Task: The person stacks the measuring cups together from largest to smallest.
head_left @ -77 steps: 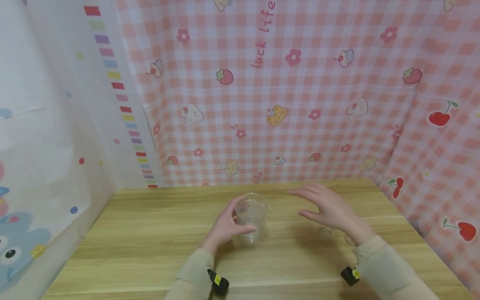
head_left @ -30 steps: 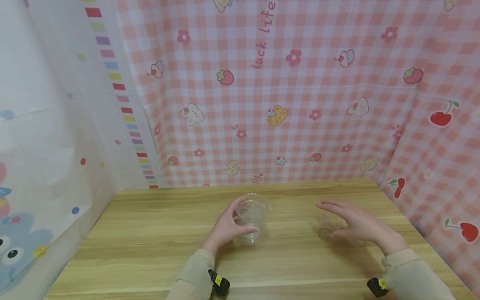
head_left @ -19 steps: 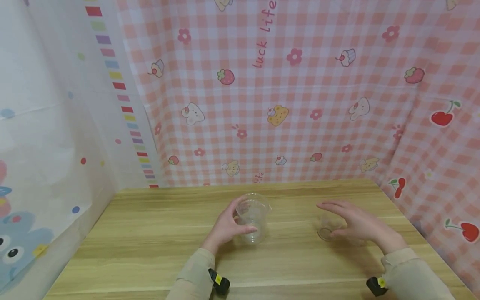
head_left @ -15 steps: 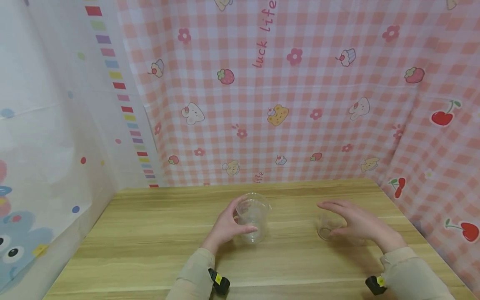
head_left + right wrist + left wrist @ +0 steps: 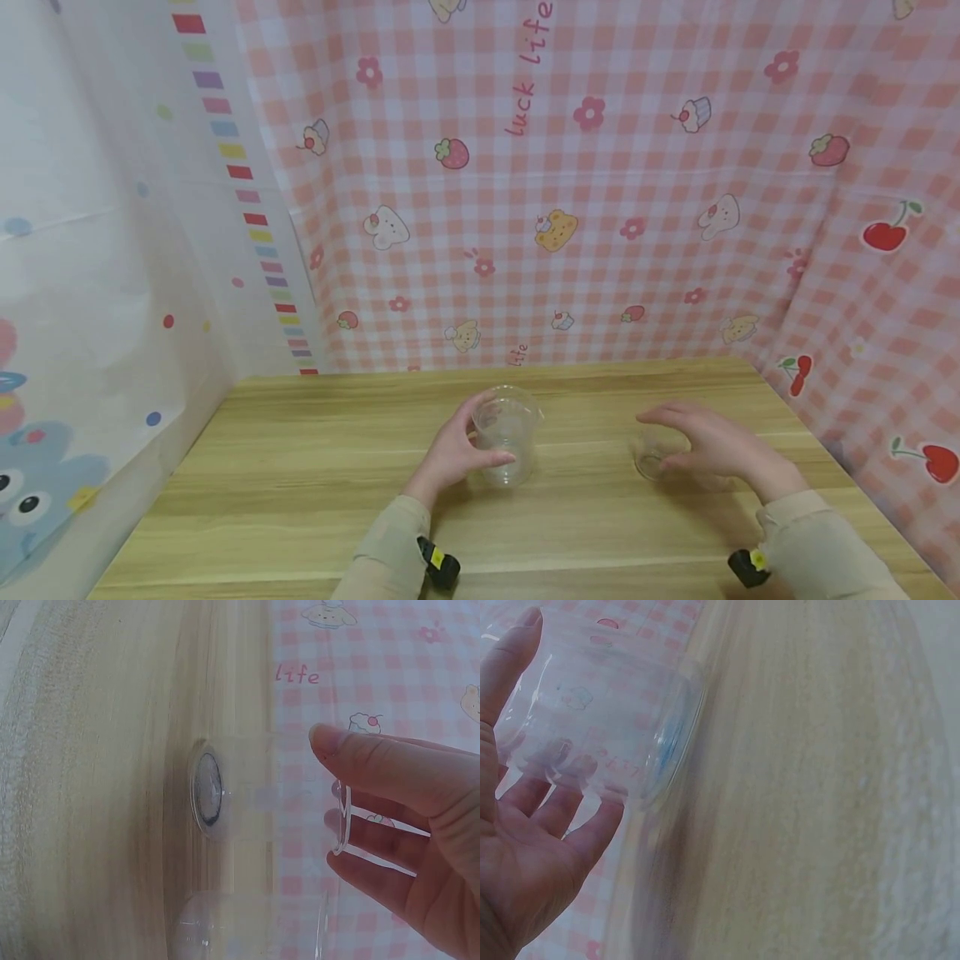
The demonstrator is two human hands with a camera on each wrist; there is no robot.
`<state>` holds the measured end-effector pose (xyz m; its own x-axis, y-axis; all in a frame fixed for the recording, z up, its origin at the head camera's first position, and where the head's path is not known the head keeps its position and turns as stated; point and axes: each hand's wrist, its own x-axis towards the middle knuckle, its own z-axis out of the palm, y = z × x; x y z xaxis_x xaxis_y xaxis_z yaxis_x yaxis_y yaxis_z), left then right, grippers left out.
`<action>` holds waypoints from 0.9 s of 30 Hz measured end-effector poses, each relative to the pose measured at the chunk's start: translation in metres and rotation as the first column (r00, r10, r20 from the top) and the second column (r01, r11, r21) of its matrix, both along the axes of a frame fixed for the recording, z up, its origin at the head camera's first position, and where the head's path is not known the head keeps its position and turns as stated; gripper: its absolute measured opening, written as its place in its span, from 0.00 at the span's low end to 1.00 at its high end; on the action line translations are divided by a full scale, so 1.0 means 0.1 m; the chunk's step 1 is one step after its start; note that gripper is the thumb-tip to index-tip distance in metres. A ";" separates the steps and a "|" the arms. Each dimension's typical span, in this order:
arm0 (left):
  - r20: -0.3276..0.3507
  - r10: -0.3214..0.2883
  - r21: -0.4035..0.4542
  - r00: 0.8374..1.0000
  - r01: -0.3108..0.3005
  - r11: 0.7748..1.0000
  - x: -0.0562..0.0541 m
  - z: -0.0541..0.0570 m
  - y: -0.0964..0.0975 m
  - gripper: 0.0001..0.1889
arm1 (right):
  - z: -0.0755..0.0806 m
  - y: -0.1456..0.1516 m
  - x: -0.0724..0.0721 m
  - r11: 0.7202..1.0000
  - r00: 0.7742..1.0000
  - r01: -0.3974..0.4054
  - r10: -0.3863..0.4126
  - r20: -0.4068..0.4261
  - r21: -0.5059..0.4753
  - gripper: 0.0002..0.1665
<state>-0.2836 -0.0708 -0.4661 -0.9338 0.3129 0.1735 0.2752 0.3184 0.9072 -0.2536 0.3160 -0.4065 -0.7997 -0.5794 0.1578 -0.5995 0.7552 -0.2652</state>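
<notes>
A clear plastic cup (image 5: 510, 437) stands upright near the middle of the table. My left hand (image 5: 452, 454) grips it from the left; in the left wrist view the thumb and fingers curve round the cup wall (image 5: 592, 705). To the right, a smaller clear cup (image 5: 651, 462) rests on the table, its round base showing. My right hand (image 5: 716, 446) is curled round its upper part. The right wrist view has the thumb and fingers on either side of this cup's rim (image 5: 343, 825). Another clear cup (image 5: 247, 930) stands beside it, mostly hidden under the right hand in the head view.
The wooden table (image 5: 300, 500) ends at a pink checked cloth (image 5: 555, 275) hung behind it. A white printed cloth (image 5: 112, 250) hangs at the left, and a pink cherry-print cloth (image 5: 900, 317) at the right.
My right hand moved right and down to the smaller cup, and its fingers drew in slightly round it. The left hand and its cup have stayed put.
</notes>
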 end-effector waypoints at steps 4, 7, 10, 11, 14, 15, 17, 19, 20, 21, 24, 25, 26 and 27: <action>0.002 -0.003 0.009 1.000 0.003 1.000 0.00 0.00 0.00 0.51 | 0.02 -0.02 0.00 1.000 1.000 -0.016 0.016 -0.002 -0.001 0.34; -0.001 -0.007 0.026 1.000 0.007 1.000 0.00 0.00 0.00 0.51 | 0.03 -0.03 -0.01 1.000 1.000 -0.020 0.020 0.000 0.007 0.32; 0.001 -0.010 0.033 1.000 0.010 0.999 0.03 0.05 0.01 0.51 | 0.04 -0.04 -0.02 1.000 1.000 -0.013 0.013 0.004 0.023 0.30; 0.001 -0.012 0.036 1.000 0.012 0.999 0.03 0.05 0.00 0.51 | 0.04 -0.04 -0.03 1.000 1.000 -0.011 0.011 0.006 0.028 0.30; 0.001 -0.008 0.028 1.000 0.008 1.000 0.03 0.05 0.00 0.51 | 0.04 -0.04 -0.04 0.999 1.000 -0.004 0.004 0.008 0.039 0.29; -0.003 -0.006 0.026 1.000 0.006 1.000 0.00 0.00 0.00 0.51 | 0.04 -0.04 -0.04 0.999 1.000 -0.004 0.004 0.010 0.042 0.29; -0.008 -0.006 0.026 1.000 0.006 1.000 0.00 0.00 0.00 0.51 | 0.03 -0.04 -0.05 0.999 1.000 -0.003 0.002 0.016 0.042 0.28; -0.011 -0.005 0.027 1.000 0.006 1.000 0.00 0.00 0.00 0.51 | 0.03 -0.04 -0.06 0.999 1.000 -0.001 0.000 0.025 0.043 0.28; -0.010 -0.006 0.027 1.000 0.006 1.000 -0.01 0.00 0.00 0.51 | 0.03 -0.04 -0.06 0.999 1.000 -0.002 0.001 0.027 0.043 0.28; -0.009 -0.006 0.027 1.000 0.006 1.000 -0.01 -0.01 0.00 0.51 | 0.04 -0.05 -0.07 0.999 1.000 -0.004 0.003 0.028 0.042 0.28; -0.008 -0.008 0.024 1.000 0.008 1.000 -0.01 -0.01 0.00 0.51 | 0.05 -0.06 -0.07 0.999 0.999 -0.006 0.005 0.037 0.042 0.27; -0.009 -0.009 0.021 1.000 0.009 1.000 -0.01 -0.01 0.00 0.51 | 0.05 -0.06 -0.06 0.999 0.999 -0.007 0.005 0.039 0.041 0.27; -0.011 -0.010 0.017 1.000 0.010 1.000 -0.01 -0.01 0.00 0.51 | 0.05 -0.06 -0.06 0.999 0.999 -0.008 0.006 0.040 0.042 0.27; -0.012 -0.011 0.014 1.000 0.011 1.000 -0.01 -0.01 0.00 0.51 | 0.06 -0.07 -0.06 0.999 0.999 -0.009 0.007 0.043 0.041 0.27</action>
<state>-0.2844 -0.0712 -0.4674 -0.9282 0.3202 0.1892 0.2895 0.3024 0.9082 -0.2600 0.3095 -0.4009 -0.8005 -0.5910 0.0990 -0.5942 0.7614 -0.2592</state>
